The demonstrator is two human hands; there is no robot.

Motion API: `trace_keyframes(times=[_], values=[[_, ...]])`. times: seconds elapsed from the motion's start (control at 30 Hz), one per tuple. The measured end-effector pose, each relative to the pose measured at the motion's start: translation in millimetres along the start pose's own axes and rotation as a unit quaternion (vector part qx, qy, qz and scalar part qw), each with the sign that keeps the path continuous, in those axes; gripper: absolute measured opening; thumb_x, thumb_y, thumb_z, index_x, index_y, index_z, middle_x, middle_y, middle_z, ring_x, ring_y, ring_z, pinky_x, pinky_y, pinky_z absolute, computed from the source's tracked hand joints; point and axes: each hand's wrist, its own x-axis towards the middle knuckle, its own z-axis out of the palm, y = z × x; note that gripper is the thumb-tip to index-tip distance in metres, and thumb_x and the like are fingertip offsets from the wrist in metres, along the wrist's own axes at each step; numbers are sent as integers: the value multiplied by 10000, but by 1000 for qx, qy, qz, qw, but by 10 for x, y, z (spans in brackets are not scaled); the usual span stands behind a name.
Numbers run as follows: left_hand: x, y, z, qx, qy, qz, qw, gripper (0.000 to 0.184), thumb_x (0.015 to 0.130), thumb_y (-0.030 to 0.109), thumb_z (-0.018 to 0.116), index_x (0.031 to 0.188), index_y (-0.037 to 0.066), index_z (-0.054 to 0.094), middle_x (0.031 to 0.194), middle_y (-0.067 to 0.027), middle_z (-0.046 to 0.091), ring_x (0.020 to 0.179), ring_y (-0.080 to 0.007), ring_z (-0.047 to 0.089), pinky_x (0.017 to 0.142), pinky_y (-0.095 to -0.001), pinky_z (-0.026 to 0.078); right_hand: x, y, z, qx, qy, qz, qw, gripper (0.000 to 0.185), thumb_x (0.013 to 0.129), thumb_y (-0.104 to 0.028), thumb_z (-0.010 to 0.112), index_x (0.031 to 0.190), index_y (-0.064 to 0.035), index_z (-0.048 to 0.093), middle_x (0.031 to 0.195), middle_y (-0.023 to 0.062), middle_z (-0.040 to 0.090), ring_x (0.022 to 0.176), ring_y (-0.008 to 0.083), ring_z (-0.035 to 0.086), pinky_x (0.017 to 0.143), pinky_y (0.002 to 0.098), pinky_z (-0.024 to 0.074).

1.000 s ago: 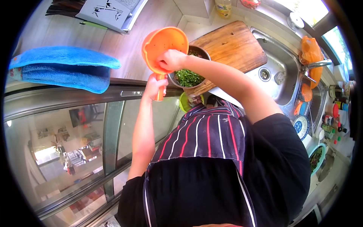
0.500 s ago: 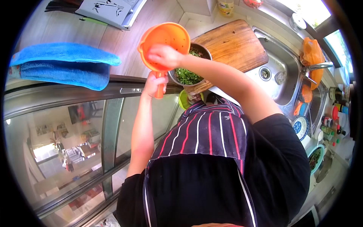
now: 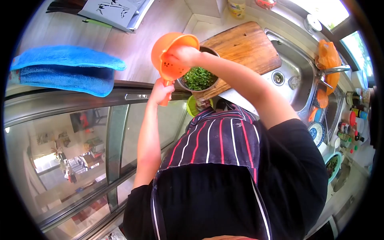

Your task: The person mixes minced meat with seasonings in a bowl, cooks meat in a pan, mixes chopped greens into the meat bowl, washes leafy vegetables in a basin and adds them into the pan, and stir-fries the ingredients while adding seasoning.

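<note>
My left hand (image 3: 161, 92) is closed round the handle of an orange plastic scoop (image 3: 163, 48). The scoop's bowl tilts toward a metal pot (image 3: 217, 83) beside it, and dark specks cling to its inside wall. Reaching across from the right, my right hand (image 3: 182, 55) is inside the scoop; its fingers are hidden and blurred. Chopped green herbs (image 3: 200, 78) fill the pot, which stands against a wooden cutting board (image 3: 248, 48). My right forearm passes over the pot's near side.
Right of the board is a steel sink (image 3: 298, 64) with an orange bag (image 3: 329, 60) by its tap. A blue towel (image 3: 68, 76) hangs at the left over a metal railing. Below the board is a green container (image 3: 193, 106). Jars and a teal bowl (image 3: 339, 166) stand far right.
The scoop has tipped over toward the pot, its opening now facing right and down. My right hand has moved slightly right, still inside the scoop.
</note>
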Motion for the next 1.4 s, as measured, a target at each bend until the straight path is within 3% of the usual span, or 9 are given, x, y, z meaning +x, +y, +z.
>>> trace_keyframes(times=[0.07,0.2,0.37,0.47,0.9,1.0,1.13,1.33,1.4], values=[[30,12,13,12,2,13,1000,258,701,25,588,949,12,520,668,-36,531,414,-134,500,384,-278,418,97,217,422,44,183,-29,982,205,853,-268,533,906,-110,653,839,104,640,823,285,617,721,396,493],[16,13,9,45,30,20,998,265,703,22,583,959,11,518,679,-32,529,413,-125,494,382,-276,415,-171,-172,-70,-45,-116,28,992,182,854,-225,548,906,-71,631,896,134,619,848,316,599,743,414,488],[63,7,8,51,19,28,998,284,703,11,570,982,20,523,682,-32,532,407,-117,483,381,-270,413,-162,-162,303,106,243,-107,958,185,848,-226,532,827,-82,646,806,127,631,809,309,612,716,409,488],[57,35,-61,76,24,7,997,297,700,9,568,994,21,525,692,-35,536,404,-116,478,381,-267,412,-246,-64,-17,27,-91,10,995,159,851,-191,536,820,-64,626,864,102,610,883,325,584,745,403,480],[-63,106,154,108,46,42,992,495,709,41,571,1200,23,516,808,-39,582,445,-105,485,402,-257,414,-344,27,14,-123,100,89,983,238,840,-330,542,954,-180,686,867,90,662,802,225,640,724,382,517],[15,141,124,102,46,33,993,498,710,42,568,1205,16,510,815,-49,588,434,-109,482,397,-261,411,-423,176,297,-191,185,-69,962,239,793,-311,599,865,-91,658,960,99,638,905,275,604,776,417,489],[19,135,105,109,56,20,992,497,711,40,566,1203,9,505,819,-53,590,427,-114,482,389,-265,406,-364,-27,104,4,175,90,981,214,824,-262,552,843,-78,659,878,117,652,844,331,609,747,431,489],[67,100,130,89,59,54,993,473,716,38,568,1185,11,511,807,-47,585,430,-116,487,393,-266,414,-342,153,335,-37,187,-108,976,196,860,-248,532,867,-83,637,927,141,612,883,330,591,783,429,484],[87,86,94,91,67,46,993,464,716,36,571,1176,11,512,795,-44,582,429,-115,488,395,-266,416,-400,-253,-33,86,4,142,986,182,872,-227,532,896,-73,624,998,142,594,982,307,554,869,416,444]])
